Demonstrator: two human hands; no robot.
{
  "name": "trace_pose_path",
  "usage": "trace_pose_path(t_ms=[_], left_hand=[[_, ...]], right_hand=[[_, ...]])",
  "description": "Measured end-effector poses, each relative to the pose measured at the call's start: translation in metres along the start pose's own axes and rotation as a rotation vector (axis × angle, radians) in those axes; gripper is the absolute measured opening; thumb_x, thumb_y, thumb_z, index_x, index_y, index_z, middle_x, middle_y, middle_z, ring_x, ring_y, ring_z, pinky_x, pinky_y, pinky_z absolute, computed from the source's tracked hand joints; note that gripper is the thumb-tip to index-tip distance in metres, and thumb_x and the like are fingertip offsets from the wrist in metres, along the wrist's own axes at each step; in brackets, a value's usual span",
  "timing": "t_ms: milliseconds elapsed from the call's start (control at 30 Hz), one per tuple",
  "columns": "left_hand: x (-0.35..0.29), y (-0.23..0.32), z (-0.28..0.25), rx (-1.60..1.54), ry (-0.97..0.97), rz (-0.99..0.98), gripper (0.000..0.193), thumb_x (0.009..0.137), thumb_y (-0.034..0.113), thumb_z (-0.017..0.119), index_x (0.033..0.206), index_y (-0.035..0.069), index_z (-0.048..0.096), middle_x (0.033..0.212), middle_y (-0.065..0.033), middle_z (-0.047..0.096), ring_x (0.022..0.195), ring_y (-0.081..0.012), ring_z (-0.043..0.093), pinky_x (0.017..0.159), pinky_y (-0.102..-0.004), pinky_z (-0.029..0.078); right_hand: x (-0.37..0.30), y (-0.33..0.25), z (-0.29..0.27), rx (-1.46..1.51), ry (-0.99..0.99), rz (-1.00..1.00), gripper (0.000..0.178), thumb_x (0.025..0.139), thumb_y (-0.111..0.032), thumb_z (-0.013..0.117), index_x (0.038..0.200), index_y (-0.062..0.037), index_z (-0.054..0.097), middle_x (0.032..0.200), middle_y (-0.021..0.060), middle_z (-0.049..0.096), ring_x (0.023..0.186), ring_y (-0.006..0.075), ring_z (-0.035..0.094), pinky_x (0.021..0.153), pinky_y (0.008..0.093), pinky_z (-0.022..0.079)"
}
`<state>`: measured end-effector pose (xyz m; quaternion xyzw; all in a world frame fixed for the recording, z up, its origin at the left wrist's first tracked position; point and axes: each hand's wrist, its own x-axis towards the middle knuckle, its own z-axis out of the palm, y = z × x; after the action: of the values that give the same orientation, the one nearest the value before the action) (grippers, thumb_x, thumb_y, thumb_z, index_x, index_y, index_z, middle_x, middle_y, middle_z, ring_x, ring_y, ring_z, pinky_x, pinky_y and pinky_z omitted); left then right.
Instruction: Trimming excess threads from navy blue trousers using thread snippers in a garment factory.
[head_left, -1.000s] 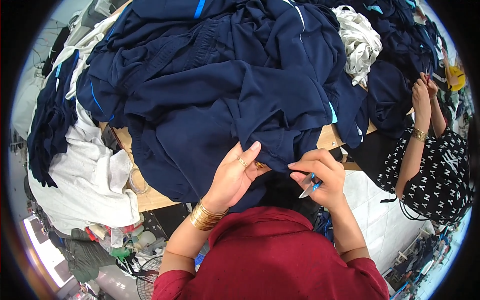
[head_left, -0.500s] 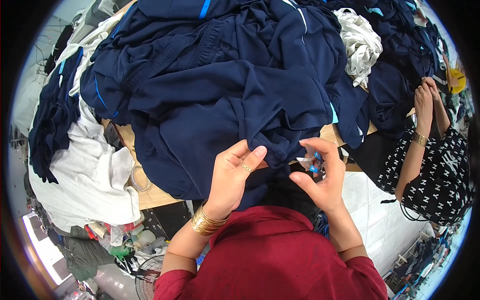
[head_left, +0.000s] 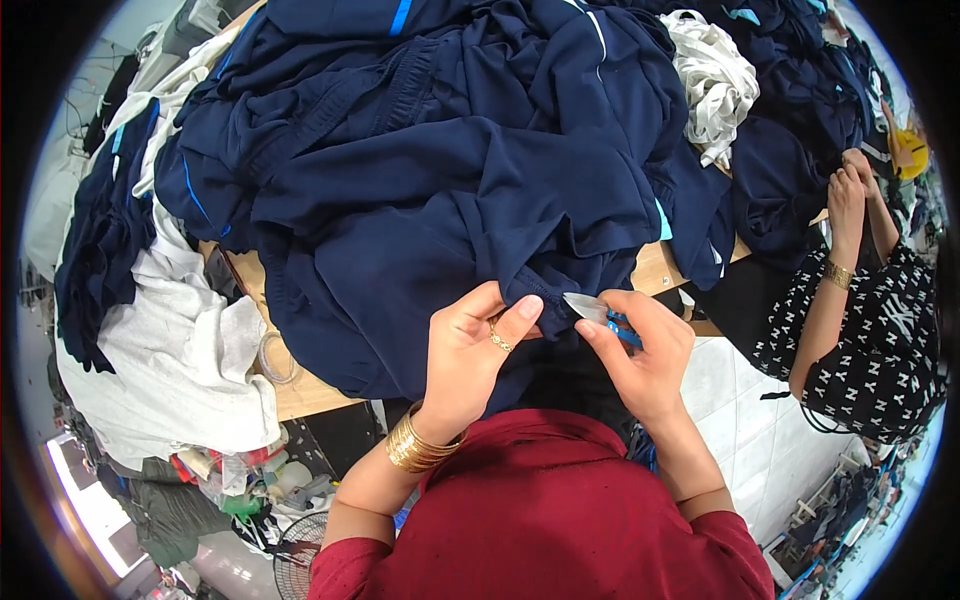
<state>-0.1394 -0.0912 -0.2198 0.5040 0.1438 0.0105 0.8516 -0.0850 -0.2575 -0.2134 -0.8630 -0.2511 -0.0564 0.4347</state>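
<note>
My left hand (head_left: 467,345) pinches an edge of a navy garment (head_left: 400,265) between thumb and fingers. In my right hand (head_left: 642,355) is a pair of thread snips (head_left: 586,306) with blue handles and pale metal blades. Their tip points left, right beside the pinched cloth; whether it touches the cloth I cannot tell. The fingers of my right hand are closed round the handles and partly hide them. The garment lies in loose folds at the front of a big navy heap, with elastic gathers and blue and white stripes showing farther back.
A wooden table (head_left: 310,388) carries the heap. White cloth (head_left: 190,340) drapes over its left side, and a bundle of white strips (head_left: 712,85) lies at the back right. To the right, a co-worker's hands (head_left: 850,195) handle more navy cloth. A fan (head_left: 295,560) stands low at left.
My right hand has closed round the snips and turned them so the blades point left toward the cloth. My left hand keeps its pinch almost in place.
</note>
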Motion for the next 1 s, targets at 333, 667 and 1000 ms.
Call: trace_pose_path(t_ms=[333,667,1000], left_hand=[[0.000,0.004,-0.002,-0.022,-0.009,-0.005,0.019,0.091,0.010,0.059,0.101,-0.006,0.062,0.092,-0.0062,0.066,0.080,-0.0101,0.061,0.077,-0.0250,0.051],[0.002,0.006,-0.005,0.000,-0.027,-0.012,0.018,0.091,0.010,0.059,0.101,-0.005,0.062,0.091,-0.0055,0.065,0.080,-0.0084,0.059,0.075,-0.0235,0.050],[0.002,0.010,0.000,0.057,-0.011,-0.024,0.016,0.092,0.013,0.057,0.093,-0.003,0.059,0.088,-0.0082,0.065,0.079,-0.0118,0.062,0.076,-0.0266,0.051]], right_hand=[[0.015,0.001,-0.007,-0.024,0.043,-0.048,0.023,0.070,-0.016,0.078,0.082,-0.0025,0.064,0.068,0.0062,0.061,0.055,0.0201,0.056,0.051,0.0284,0.042],[0.017,-0.002,-0.003,-0.031,-0.034,-0.131,0.025,0.069,-0.018,0.079,0.083,-0.0027,0.064,0.066,0.0060,0.060,0.054,0.0205,0.056,0.050,0.0289,0.042],[0.017,-0.001,-0.003,-0.004,-0.054,-0.097,0.027,0.069,-0.018,0.079,0.084,-0.0019,0.064,0.068,0.0070,0.061,0.055,0.0186,0.057,0.049,0.0277,0.042]])
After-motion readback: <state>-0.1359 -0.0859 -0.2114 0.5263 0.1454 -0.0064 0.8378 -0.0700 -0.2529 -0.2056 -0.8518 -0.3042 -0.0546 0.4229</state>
